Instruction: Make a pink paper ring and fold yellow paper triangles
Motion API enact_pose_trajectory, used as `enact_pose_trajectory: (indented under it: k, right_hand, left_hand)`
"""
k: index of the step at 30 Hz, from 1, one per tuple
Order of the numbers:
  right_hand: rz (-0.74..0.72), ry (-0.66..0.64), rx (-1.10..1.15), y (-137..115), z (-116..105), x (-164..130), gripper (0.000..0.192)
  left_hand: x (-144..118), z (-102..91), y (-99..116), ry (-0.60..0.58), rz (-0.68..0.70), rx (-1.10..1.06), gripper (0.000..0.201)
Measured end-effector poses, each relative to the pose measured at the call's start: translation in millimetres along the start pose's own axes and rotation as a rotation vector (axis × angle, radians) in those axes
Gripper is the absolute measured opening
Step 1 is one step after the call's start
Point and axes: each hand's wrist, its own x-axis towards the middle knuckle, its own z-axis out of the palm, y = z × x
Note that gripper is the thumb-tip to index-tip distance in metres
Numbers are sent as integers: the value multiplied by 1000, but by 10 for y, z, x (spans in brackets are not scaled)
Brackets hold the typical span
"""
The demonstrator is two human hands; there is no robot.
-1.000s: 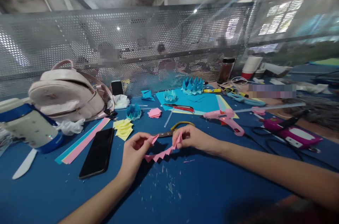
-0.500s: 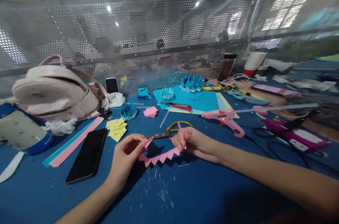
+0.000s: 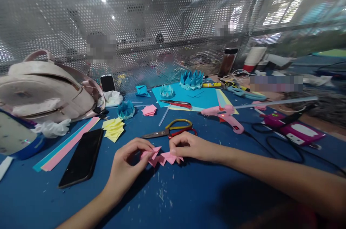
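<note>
Pinching the pink paper strip at each end, your left hand and right hand hold it low over the table. Judged light, limp, easily torn: grip the folded ends, not the points.

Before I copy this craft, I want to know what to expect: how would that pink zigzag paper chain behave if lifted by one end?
The pink paper chain, pinched between the left hand and right hand, looks thin and folded, so it is probably very light. Its pleats sit bunched together, so it would likely stretch and sag. The folds could probably crush under a hard grip.
</note>
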Motion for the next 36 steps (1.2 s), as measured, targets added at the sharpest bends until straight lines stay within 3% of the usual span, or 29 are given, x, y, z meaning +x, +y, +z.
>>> enact_pose_trajectory:
  k: [16,36]
  right_hand:
    - [-45,24,-158,-57,57,-36,42]
    - [-158,122,-424,-71,70,-54,32]
  left_hand:
    - [-40,25,80,-50,170,154,10]
    - [-79,26,91,-55,253,249,10]
